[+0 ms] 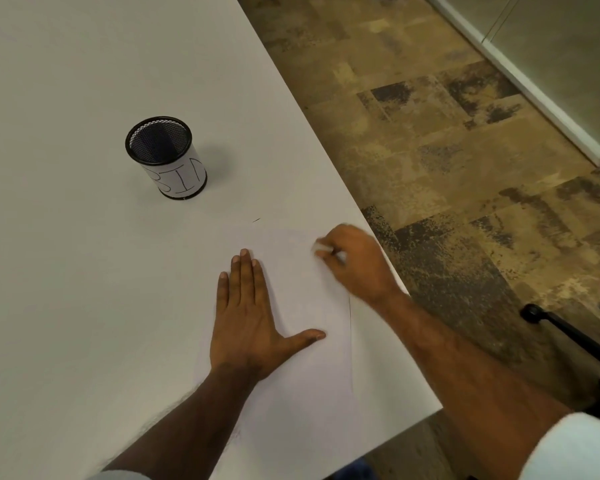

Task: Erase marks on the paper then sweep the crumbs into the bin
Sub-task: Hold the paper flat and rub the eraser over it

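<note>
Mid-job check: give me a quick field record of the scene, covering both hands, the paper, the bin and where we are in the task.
left hand: flat, palm down, pressing on the paper, holding nothing
right hand: closed on a small white eraser, at the paper's far right part, blurred
paper: white sheet on the table near its right edge; marks too faint to read
bin: black mesh cup with a paper label, upright, beyond the paper to the left
crumbs: none discernible
stage: erasing; sweeping not yet done
</note>
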`<action>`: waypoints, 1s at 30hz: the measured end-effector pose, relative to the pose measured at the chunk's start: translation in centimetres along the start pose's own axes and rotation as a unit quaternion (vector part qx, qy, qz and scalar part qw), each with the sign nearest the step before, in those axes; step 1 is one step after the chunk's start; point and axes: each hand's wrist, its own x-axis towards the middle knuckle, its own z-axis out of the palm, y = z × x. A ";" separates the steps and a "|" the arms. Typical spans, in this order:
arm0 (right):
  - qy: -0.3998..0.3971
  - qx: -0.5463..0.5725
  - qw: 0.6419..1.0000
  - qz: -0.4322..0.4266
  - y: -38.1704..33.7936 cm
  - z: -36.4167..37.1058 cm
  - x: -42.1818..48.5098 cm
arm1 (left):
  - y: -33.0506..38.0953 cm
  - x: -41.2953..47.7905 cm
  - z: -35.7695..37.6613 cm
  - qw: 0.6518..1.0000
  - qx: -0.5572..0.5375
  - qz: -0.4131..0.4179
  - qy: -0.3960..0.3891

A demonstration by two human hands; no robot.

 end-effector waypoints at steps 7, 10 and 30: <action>-0.010 0.039 0.999 -0.002 -1.6 0.4 -0.4 | 0.0 0.1 -0.1 1.000 -0.008 0.000 0.002; -0.130 0.046 0.987 -0.086 -4.5 2.6 -3.0 | -0.1 0.1 0.0 1.000 0.002 0.021 0.010; -0.078 0.045 0.995 -0.042 -3.0 3.9 2.0 | -0.3 0.1 0.1 0.999 -0.036 0.004 -0.007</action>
